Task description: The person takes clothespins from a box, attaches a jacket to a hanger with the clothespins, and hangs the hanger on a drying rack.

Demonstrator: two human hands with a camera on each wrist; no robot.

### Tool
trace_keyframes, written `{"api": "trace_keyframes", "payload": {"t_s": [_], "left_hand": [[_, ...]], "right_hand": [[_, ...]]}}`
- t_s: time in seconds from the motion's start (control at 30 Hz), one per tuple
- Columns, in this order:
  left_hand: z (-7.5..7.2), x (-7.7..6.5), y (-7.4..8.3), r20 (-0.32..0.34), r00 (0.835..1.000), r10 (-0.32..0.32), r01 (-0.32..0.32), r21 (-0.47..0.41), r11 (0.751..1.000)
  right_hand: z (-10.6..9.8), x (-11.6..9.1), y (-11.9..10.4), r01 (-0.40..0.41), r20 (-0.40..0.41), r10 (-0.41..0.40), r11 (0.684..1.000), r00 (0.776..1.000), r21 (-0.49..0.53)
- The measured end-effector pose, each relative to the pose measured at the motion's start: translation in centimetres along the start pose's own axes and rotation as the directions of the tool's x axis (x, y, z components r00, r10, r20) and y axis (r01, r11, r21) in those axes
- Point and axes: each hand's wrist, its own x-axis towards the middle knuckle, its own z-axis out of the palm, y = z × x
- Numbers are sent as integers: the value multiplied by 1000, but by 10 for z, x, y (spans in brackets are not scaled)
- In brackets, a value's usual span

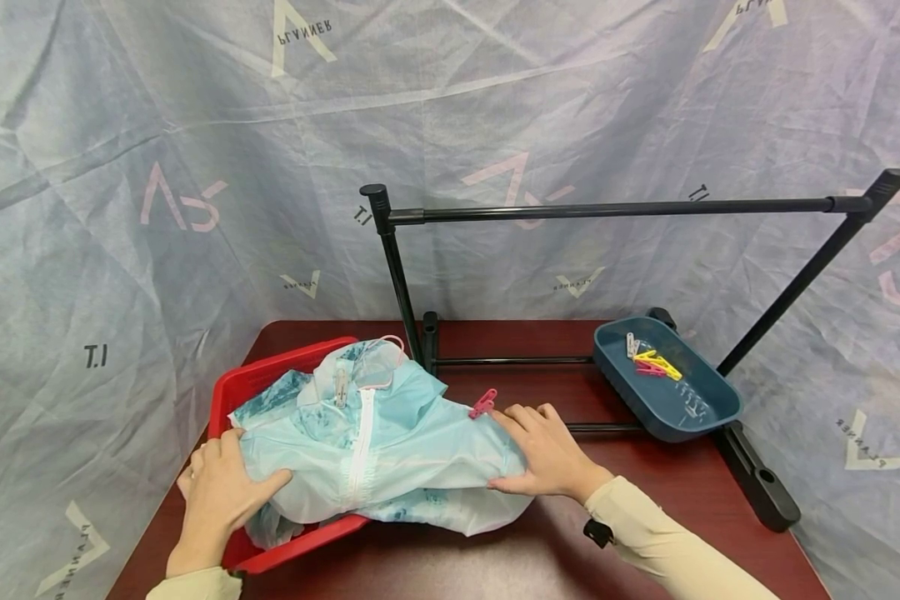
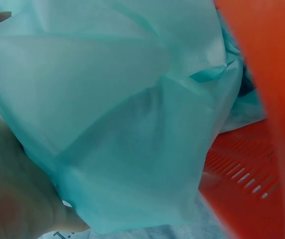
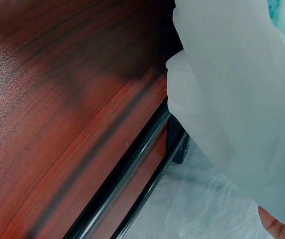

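A light blue and white zip jacket (image 1: 427, 454) lies bunched over the red basket (image 1: 228, 392), its right part reaching past the rim above the table. My left hand (image 1: 221, 492) holds its left end, thumb spread over the cloth. At the right end my right hand (image 1: 543, 458) grips the fabric between thumb and fingers. A pink clothespin (image 1: 483, 404) sits on the jacket beside the right fingertips, and a pale clothespin (image 1: 341, 387) near the white zip. In the right wrist view, white cloth (image 3: 232, 99) hides most of that hand; fingertips (image 3: 276, 224) show at its lower edge.
Behind the jacket stands a black rack with a horizontal bar (image 1: 607, 211). A blue bin (image 1: 618, 387) at the right, by the rack's foot, contains several yellow, pink and pale clothespins (image 1: 656, 364). Everything rests on a dark red wooden table (image 1: 645, 533); a printed grey cloth (image 1: 180, 292) hangs around it.
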Motion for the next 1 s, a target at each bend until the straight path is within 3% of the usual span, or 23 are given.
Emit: {"api": "trace_keyframes", "payload": {"t_s": [0.63, 1.0], "left_hand": [[1, -4, 0, -15, 1000, 27, -27, -14, 1000], [5, -10, -1, -113, 992, 58, -63, -41, 997]], "right_hand": [[-3, -1, -3, 13, -52, -15, 999, 999, -43], [-10, -2, -7, 29, -115, -38, 996, 993, -82]]}}
